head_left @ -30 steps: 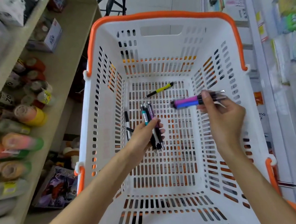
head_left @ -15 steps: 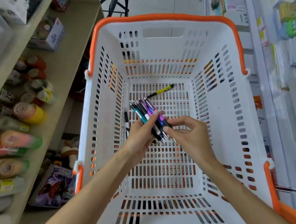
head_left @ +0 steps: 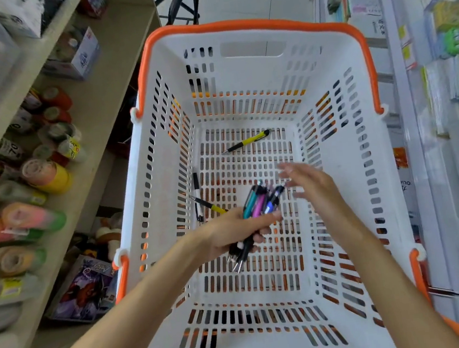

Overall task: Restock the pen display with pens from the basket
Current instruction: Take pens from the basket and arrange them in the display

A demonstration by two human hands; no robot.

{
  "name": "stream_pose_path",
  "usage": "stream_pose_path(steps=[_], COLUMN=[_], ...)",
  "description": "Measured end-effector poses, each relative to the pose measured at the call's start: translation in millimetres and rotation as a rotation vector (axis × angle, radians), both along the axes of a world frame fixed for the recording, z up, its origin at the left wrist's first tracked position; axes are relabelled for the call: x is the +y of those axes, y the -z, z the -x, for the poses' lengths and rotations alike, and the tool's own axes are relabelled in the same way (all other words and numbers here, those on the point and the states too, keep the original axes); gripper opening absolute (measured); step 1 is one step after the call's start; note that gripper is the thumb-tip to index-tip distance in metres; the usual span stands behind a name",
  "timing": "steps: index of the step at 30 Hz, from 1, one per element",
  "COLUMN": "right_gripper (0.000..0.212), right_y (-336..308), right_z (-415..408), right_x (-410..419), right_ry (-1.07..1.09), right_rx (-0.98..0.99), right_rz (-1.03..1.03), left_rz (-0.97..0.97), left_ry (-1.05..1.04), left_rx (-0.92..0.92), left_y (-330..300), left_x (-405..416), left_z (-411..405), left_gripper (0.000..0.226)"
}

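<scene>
Basket (head_left: 241, 59), white w/ orange rim, is filling most of the view. Collection phase is looking mostly done: only 3 loose pens are lying on the floor grid, the yellow pen (head_left: 247, 141) near the far wall and 2 more (head_left: 198, 197) by the left wall. Left hand (head_left: 234, 231) is gripping the pen bundle (head_left: 257, 207), approx. centre of basket. Right hand (head_left: 309, 186) is hovering just beside the bundle, fingers spread, empty. Display restocking not yet started.

One head-worn view looks steeply down, close over the basket (head_left: 252, 49). Shelves (head_left: 96, 102) flank it at nine and three o'clock.
</scene>
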State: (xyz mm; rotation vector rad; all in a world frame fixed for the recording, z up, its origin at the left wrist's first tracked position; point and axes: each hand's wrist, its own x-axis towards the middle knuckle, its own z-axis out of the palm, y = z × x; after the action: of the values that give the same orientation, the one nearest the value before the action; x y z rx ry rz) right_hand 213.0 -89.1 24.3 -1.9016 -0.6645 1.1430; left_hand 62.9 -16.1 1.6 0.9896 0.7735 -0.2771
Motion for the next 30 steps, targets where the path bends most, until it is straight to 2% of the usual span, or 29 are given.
stream_pose_path(steps=[2, 4, 6, 9, 11, 14, 15, 17, 19, 21, 23, 25, 28, 30], right_gripper=[0.023, 0.016, 0.017, 0.029, 0.031, 0.025, 0.024, 0.023, 0.021, 0.019, 0.017, 0.018, 0.024, 0.026], right_y=[1.4, 4.4, 5.2, 2.9, -0.2, 1.9, 4.0, 6.3, 4.8, 1.1, -0.9, 1.9, 9.6, 11.7], right_z=[-2.5, -2.5, -5.8, -15.0, -15.6, -10.4, -10.0, -12.6, -17.4, -11.1, 8.0, 27.8, 44.8, 46.8], right_x=[1.1, -0.8, -3.6, -7.6, -8.1, -6.0, -6.9, -8.5, -9.2, -8.3, -5.8, -5.0, -6.5, -7.6], right_ry=[-0.189, -0.303, -0.370, -0.431, -0.401, -0.334, -0.252, 0.051, 0.359, 0.453, 0.389, 0.266, 0.080, 0.028], right_rx=[0.199, 0.208, 0.177, 0.283, 0.289, 0.162, 0.146, 0.112, 0.047, 0.020, -0.004, -0.053, -0.183, -0.235], right_rz=[0.209, 0.335, 0.384, 0.322, 0.275, 0.243, 0.208, 0.086, -0.066, -0.206, -0.299, -0.325, -0.331, -0.372], left_rz=[-0.075, -0.204, -0.279, -0.225, -0.212, -0.144, -0.125, -0.132, -0.121, 0.005, 0.155, 0.156, 0.140, 0.183], left_ry=[0.153, 0.289, 0.406, 0.441, 0.419, 0.359, 0.340, 0.293, 0.156, -0.148, -0.533, -0.778, -0.946, -0.950], left_rx=[0.044, 0.121, 0.182, 0.184, 0.156, 0.141, 0.141, 0.151, 0.141, 0.095, 0.005, -0.077, -0.147, -0.173], left_y=[4.0, 9.6, 12.9, 10.5, 9.6, 10.9, 11.7, 11.7, 11.3, 10.5, 7.4, 8.7, 6.1, 7.8], left_x=[-1.4, -2.3, -2.6, -0.5, 0.9, 1.1, 0.8, 1.3, 1.8, 1.3, 3.0, 8.5, 14.9, 16.5], left_z=[1.9, 3.2, 4.4, 3.9, 3.8, 4.0, 3.8, 4.3, 4.2, 2.7, -0.8, -3.8, -2.8, 0.7], left_gripper=[0.024, 0.026, 0.028, 0.026, 0.026, 0.034, 0.035, 0.031, 0.024, 0.022, 0.030, 0.034, 0.035, 0.034])
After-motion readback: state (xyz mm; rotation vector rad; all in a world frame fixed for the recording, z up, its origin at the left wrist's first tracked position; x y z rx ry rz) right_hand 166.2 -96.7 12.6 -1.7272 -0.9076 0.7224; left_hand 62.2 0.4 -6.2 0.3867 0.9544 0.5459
